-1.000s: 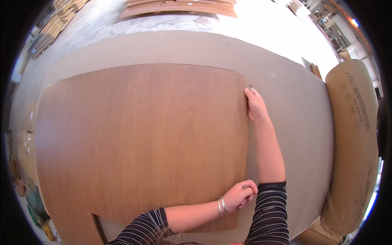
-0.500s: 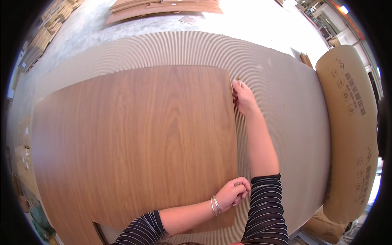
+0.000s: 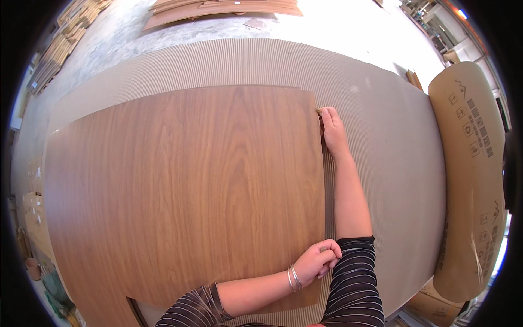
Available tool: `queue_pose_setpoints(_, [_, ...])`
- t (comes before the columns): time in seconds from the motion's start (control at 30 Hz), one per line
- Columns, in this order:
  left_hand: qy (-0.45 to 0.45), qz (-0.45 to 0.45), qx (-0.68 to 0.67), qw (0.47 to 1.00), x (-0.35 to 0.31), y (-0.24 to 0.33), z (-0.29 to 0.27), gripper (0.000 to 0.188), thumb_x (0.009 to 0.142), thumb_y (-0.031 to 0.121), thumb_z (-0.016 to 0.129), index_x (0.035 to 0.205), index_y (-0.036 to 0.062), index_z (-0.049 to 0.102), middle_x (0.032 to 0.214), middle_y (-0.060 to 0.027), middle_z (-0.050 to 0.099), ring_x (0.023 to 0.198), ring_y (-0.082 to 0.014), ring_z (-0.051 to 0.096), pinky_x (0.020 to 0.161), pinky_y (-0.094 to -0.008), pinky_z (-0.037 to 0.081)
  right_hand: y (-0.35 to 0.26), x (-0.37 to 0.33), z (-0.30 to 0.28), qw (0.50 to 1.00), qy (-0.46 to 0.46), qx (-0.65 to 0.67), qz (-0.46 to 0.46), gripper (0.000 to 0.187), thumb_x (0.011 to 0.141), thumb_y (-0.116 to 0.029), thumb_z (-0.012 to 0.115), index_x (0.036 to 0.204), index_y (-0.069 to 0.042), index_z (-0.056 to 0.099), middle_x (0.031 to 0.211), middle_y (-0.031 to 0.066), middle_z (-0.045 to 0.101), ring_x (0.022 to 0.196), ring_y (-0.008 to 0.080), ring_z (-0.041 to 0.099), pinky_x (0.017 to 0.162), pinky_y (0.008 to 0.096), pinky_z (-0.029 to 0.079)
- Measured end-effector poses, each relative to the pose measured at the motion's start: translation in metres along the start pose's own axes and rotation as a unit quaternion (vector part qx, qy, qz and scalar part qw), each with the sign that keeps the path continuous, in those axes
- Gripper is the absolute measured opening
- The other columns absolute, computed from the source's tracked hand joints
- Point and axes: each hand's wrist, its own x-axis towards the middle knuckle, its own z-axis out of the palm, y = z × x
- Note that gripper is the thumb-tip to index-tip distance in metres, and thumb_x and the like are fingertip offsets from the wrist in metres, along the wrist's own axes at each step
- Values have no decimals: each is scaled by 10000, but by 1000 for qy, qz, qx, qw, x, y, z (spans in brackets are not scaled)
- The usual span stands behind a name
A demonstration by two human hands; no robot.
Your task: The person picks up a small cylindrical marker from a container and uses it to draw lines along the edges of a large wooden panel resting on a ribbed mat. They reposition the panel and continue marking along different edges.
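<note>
Two bare hands are at work along the right edge of one wood panel. The right hand [image 3: 333, 128], right of the frame's upper centre, has thumb and fingers pinched narrowly on one small brownish scrap [image 3: 319, 111] just beside the panel edge. The left hand [image 3: 320, 260], lower right of centre, is loosely curled over the same edge; whether anything lies inside it, I cannot tell. Two silvery bangles [image 3: 297, 277] circle that wrist, and two dark sleeves [image 3: 355, 283] carry thin pale stripes.

The panel [image 3: 190, 174] fills the centre and left, flat and smooth with brown arching grain, a cut-out at its lower left. Beneath it spreads one ribbed, grey-brown corrugated sheet [image 3: 397, 163]. One thick tan roll [image 3: 462, 191], printed dark, bounds the right; one stack of brown boards [image 3: 223, 9] lies at the top.
</note>
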Motion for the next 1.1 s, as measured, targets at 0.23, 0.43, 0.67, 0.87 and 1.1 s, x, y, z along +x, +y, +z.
queue_pose_setpoints(0.23, [-1, -7, 2, 1000, 1, 0, 0, 77, 812, 51, 444, 855, 61, 507, 616, -15, 487, 374, -49, 303, 335, -199, 236, 12, 13, -8, 998, 23, -60, 4, 300, 964, -294, 407, 942, -41, 566, 717, -18, 471, 589, 70, 414, 543, 227, 398])
queue_pose_setpoints(0.43, [-6, -1, 9, 1000, 1, -3, -3, 81, 825, 58, 436, 863, 61, 507, 613, -13, 483, 370, -47, 300, 336, -195, 233, 5, 4, -3, 990, 59, 123, 25, 255, 948, -257, 453, 1021, -33, 552, 706, -23, 452, 613, 68, 420, 573, 220, 405])
queue_pose_setpoints(0.67, [-8, -1, 5, 1000, 1, -2, 0, 56, 816, 64, 444, 835, 76, 495, 597, 5, 476, 368, -44, 314, 322, -191, 245, 5, 6, -5, 978, -22, 185, 92, 156, 924, -205, 496, 937, -55, 538, 731, -20, 502, 618, 68, 427, 557, 224, 387])
queue_pose_setpoints(0.87, [-3, 6, 3, 1000, 3, -5, -2, 55, 817, 65, 444, 835, 76, 494, 592, 4, 475, 367, -45, 317, 323, -191, 244, -17, 14, 8, 960, 0, 222, 168, 140, 903, -194, 523, 863, -60, 526, 714, -31, 500, 610, 71, 427, 545, 236, 372])
queue_pose_setpoints(1.1, [-4, 4, 23, 1000, 1, -3, -4, 54, 815, 65, 443, 831, 73, 494, 590, 5, 471, 365, -47, 315, 326, -193, 249, -17, 6, 11, 977, 17, 118, 177, 159, 889, -191, 522, 858, -36, 519, 727, -2, 509, 600, 89, 428, 544, 252, 384])
